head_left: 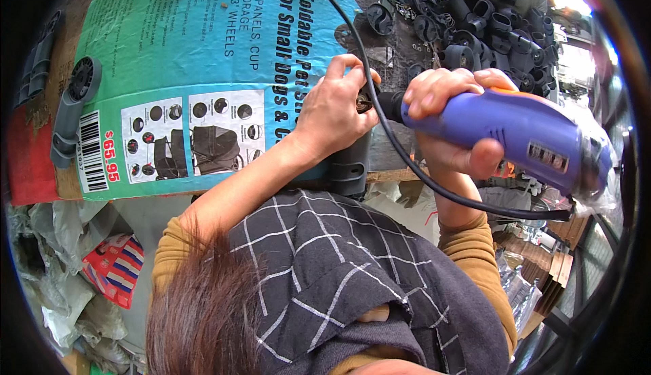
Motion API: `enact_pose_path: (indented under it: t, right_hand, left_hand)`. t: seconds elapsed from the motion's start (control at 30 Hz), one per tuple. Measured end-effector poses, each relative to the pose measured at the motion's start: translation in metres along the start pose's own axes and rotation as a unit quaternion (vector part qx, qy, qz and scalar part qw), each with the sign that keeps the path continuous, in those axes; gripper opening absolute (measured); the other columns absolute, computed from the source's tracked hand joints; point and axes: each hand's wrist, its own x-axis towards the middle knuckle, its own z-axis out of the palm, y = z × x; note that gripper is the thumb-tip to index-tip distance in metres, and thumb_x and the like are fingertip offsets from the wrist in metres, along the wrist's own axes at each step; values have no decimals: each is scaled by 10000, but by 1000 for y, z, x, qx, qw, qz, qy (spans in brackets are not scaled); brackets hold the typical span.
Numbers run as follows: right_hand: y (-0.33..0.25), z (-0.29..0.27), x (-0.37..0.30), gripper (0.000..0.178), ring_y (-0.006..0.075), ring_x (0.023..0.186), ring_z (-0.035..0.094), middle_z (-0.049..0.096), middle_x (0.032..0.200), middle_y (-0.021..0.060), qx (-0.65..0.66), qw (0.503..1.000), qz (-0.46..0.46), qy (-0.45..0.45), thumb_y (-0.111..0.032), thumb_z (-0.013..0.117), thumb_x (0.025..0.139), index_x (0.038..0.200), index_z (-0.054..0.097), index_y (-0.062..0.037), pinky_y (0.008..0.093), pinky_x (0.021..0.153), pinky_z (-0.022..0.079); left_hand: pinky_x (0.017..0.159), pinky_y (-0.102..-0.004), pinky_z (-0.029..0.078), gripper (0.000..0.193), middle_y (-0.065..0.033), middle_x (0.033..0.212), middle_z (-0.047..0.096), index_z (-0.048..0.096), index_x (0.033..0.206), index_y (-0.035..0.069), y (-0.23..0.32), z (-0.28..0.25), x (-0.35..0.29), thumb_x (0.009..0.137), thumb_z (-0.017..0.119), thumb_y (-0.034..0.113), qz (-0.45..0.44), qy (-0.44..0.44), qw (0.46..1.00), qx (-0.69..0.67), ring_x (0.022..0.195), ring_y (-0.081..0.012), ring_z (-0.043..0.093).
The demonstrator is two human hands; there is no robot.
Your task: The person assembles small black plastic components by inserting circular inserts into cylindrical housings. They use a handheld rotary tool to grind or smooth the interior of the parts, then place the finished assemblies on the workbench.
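My right hand (451,114) is wrapped round a purple corded electric screwdriver (505,134), whose black nose points left. At its tip, my left hand (336,107) is closed on a dark plastic fitting (351,165) with a rounded end. A small brassy metal piece (363,102) shows by my left fingers where the tool's tip meets the fitting. My fingers partly hide the contact point. The tool's black cable (400,148) loops in front of the screwdriver and my left fingertips.
A blue-green printed cardboard sheet (163,49) covers the workbench. A grey plastic fitting (71,114) lies at its left, with more dark fittings (37,60) beyond. Many black plastic parts (488,36) are heaped at the far right. Plastic bags (61,260) hang below the bench's left edge.
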Motion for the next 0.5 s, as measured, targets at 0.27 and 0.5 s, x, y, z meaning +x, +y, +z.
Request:
enact_pose_path:
  t: [0.27, 0.5]
  right_hand:
    - [-4, 0, 38, 770, 238, 629, 557, 567, 726, 114, -26, 993, 54, 100, -676, 516, 848, 1302, 367, -73, 408, 673, 474]
    - [92, -13, 172, 529, 306, 817, 691, 675, 888, 164, -499, 858, 108, 59, -408, 773, 773, 1106, 548, -64, 393, 752, 554]
  left_hand:
    - [813, -445, 515, 419, -150, 1113, 533, 610, 1072, 63, -10, 6, -1, 718, 778, 211, 66, 44, 997, -12, 941, -382, 608]
    - [847, -441, 484, 327, -168, 1049, 556, 563, 1065, 47, -4, -1, 0, 803, 700, 188, 71, 29, 997, -31, 992, -371, 577]
